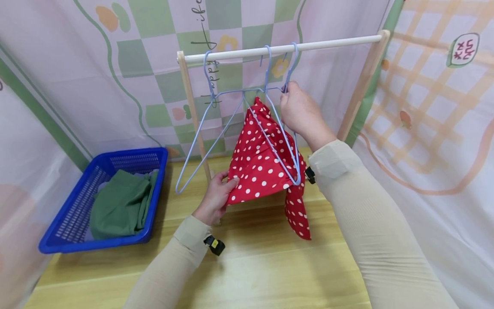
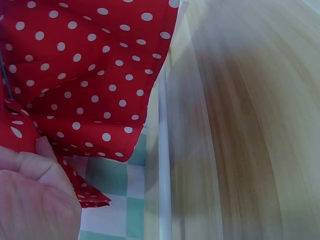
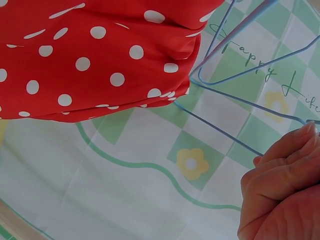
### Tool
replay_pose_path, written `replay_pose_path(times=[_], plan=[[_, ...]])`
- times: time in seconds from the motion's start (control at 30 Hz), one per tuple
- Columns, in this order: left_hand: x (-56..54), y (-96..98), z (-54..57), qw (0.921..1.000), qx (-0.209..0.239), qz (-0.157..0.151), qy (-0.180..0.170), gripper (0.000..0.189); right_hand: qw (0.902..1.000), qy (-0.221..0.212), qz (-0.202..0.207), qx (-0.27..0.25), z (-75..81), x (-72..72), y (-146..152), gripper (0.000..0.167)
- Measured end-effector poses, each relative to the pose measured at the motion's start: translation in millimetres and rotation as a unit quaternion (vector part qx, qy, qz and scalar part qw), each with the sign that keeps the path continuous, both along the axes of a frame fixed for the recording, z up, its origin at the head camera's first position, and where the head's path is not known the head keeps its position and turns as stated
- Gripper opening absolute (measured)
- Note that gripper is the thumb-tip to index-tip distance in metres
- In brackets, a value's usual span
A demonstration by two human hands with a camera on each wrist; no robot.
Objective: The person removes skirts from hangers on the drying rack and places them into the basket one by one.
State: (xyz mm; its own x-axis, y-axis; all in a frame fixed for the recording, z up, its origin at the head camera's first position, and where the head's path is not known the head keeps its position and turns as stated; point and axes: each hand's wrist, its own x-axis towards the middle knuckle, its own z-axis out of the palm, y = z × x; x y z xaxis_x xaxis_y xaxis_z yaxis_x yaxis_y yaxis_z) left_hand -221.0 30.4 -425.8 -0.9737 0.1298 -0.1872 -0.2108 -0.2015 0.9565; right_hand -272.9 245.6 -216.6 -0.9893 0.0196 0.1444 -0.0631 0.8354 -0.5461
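A red cloth with white dots (image 1: 256, 159) drapes on a light blue wire hanger, its lower right end dangling free. My left hand (image 1: 216, 195) pinches the cloth's lower left edge, thumb on top; in the left wrist view that hand (image 2: 40, 190) shows beside the folds. With curled fingers my right hand (image 1: 302, 112) grips the neck of the rightmost blue hanger (image 1: 295, 60), just below its hook on the rail. The same hand (image 3: 285, 185) is at the lower right of the right wrist view. A middle hanger (image 1: 267, 64) passes in front of the cloth.
A white rail (image 1: 339, 41) on wooden posts crosses the back. Another blue hanger (image 1: 193, 146) hangs bare at its left. A blue basket (image 1: 164, 171) with a green garment (image 1: 119, 206) stands left on the wooden table (image 1: 270, 274). Patterned fabric (image 1: 92, 86) surrounds the table.
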Motion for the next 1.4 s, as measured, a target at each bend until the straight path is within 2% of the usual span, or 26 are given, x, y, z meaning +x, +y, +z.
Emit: replay_pose_path(times=[0.77, 1.4], plan=[[-0.1, -2.9, -3.3, 0.9999, -0.012, -0.004, -0.009, 0.049, 1.0, -0.009, -0.001, -0.003, 0.5, -0.3, -2.4, 0.052], [-1.8, -6.8, -3.0, 0.9998, -0.012, 0.007, -0.011, 0.051, 1.0, -0.008, 0.003, -0.006, -0.3, -0.7, -3.0, 0.051]])
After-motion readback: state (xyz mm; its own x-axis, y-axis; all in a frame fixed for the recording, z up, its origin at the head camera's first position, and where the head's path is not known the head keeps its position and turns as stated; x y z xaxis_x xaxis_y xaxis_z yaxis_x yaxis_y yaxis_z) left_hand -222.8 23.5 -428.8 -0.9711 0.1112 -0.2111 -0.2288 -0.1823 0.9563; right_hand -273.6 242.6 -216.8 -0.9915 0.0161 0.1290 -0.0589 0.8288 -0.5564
